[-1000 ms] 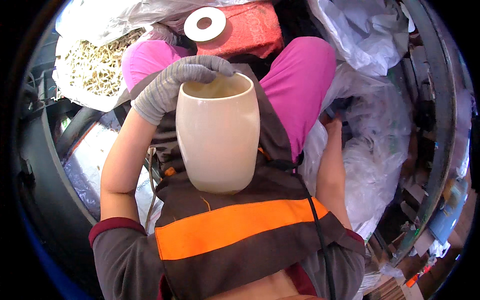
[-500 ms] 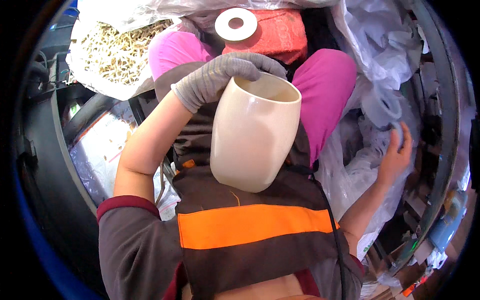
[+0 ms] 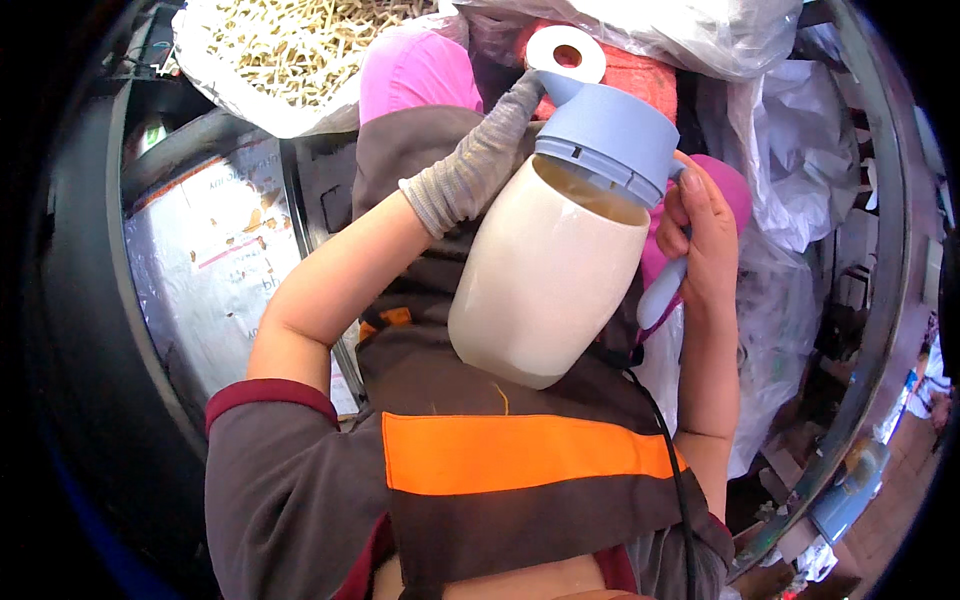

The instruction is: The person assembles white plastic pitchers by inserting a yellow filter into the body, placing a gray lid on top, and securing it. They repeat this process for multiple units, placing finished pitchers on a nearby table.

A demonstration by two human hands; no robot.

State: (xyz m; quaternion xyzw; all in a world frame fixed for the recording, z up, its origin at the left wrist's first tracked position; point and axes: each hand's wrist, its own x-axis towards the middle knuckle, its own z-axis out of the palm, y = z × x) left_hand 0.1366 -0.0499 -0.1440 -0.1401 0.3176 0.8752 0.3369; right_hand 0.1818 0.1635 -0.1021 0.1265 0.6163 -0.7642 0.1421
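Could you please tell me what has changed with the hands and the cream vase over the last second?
The right hand, which was reaching into the crumpled plastic at the right, now grips a pale blue hand tool and holds its wide head at the mouth of the vase. The vase has tilted further to the right. The gloved left hand still holds the vase at its rim, over the apron with the orange stripe.

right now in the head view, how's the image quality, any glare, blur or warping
Head view: strong fisheye warping, with the metal frame bowing along a black rim; daylight is bright, with a soft sheen on the cream vase and shine on the clear plastic sheeting; the centre is sharp, and the edges are smeared.
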